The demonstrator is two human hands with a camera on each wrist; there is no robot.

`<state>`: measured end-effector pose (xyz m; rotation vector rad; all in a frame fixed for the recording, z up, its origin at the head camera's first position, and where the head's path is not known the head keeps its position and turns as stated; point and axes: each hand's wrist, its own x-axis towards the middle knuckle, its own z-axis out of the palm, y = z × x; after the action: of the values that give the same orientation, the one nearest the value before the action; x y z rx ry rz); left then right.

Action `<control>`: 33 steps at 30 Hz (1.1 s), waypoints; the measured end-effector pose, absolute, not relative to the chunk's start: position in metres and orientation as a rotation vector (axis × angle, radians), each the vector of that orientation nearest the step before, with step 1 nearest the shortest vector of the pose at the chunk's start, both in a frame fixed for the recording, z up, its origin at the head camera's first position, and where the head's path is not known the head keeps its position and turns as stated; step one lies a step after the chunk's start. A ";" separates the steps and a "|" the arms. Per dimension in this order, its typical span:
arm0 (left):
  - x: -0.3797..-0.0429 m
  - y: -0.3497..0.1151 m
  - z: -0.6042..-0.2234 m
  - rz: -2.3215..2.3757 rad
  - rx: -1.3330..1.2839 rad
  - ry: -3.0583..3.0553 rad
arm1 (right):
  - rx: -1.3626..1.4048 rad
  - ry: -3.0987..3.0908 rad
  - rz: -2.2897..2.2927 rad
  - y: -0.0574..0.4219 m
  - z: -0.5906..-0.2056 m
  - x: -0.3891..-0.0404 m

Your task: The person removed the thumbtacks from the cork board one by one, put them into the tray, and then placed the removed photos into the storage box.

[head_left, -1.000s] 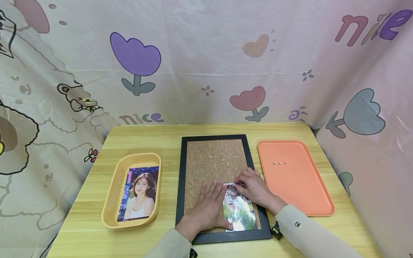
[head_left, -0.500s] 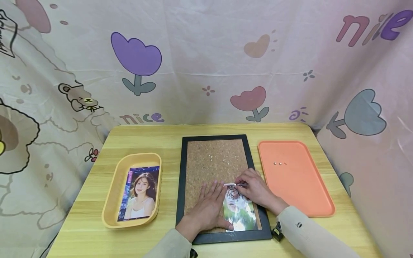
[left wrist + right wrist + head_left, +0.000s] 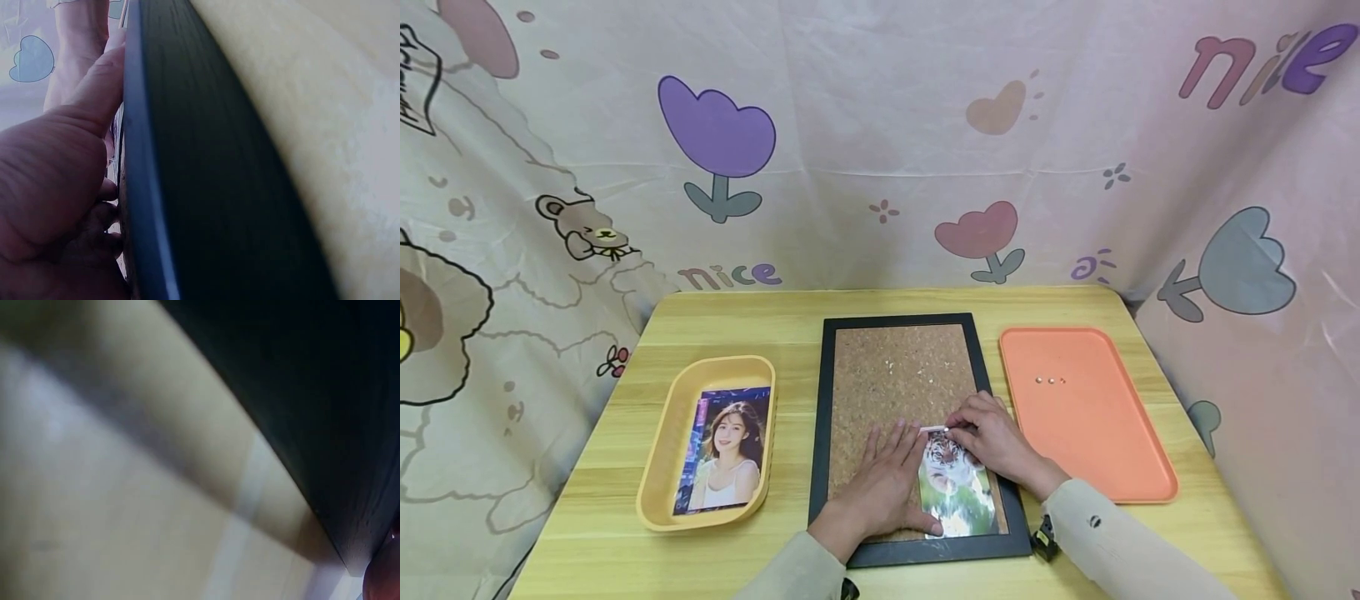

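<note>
In the head view a tiger photo [image 3: 958,500] lies at the lower right of a black-framed cork board [image 3: 880,367]. My left hand [image 3: 883,483] rests spread on the cork, its forefinger and thumb reaching the photo's left side. At the photo's white top edge, the curled thumb and forefinger of my right hand [image 3: 996,437] pinch a small thumbtack [image 3: 946,429], mostly hidden by the fingertips. The left wrist view has my left palm [image 3: 56,175] alongside the board's dark frame [image 3: 194,156]. Only a fingertip [image 3: 384,572] of my right hand shows in the right wrist view.
An orange tray [image 3: 1097,442] right of the board carries several small silver tacks [image 3: 1051,381]. On the left stands a yellow basket [image 3: 655,467] with a portrait photo [image 3: 722,492] in it. A patterned curtain [image 3: 865,125] rises behind the wooden table [image 3: 775,317].
My right fingers have shifted slightly at the photo's top edge, and a dark sliver seen between them earlier no longer shows. My left hand, the photo and the board have stayed put.
</note>
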<state>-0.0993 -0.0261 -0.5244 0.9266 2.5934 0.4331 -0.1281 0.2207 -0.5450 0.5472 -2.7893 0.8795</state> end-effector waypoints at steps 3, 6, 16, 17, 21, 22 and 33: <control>-0.099 -0.026 -0.524 0.434 0.925 2.592 | 0.538 -2.789 0.894 0.221 -0.546 -0.128; -0.099 -0.026 -0.524 0.432 0.924 2.591 | 0.533 -2.788 0.912 0.221 -0.546 -0.129; -0.099 -0.026 -0.525 0.432 0.930 2.596 | 0.563 -2.773 0.927 0.223 -0.549 -0.130; -0.099 -0.026 -0.525 0.434 0.930 2.596 | 0.560 -2.775 0.924 0.223 -0.548 -0.129; -0.100 -0.026 -0.525 0.438 0.930 2.594 | 0.552 -2.785 0.904 0.222 -0.547 -0.129; -0.100 -0.026 -0.525 0.442 0.928 2.593 | 0.548 -2.790 0.900 0.222 -0.547 -0.129; -0.100 -0.026 -0.526 0.448 0.928 2.596 | 0.574 -2.806 0.874 0.222 -0.547 -0.129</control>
<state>-0.0997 -0.0263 -0.5258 0.9285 2.5960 0.4481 -0.1288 0.2218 -0.5466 0.5740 -2.8055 0.8735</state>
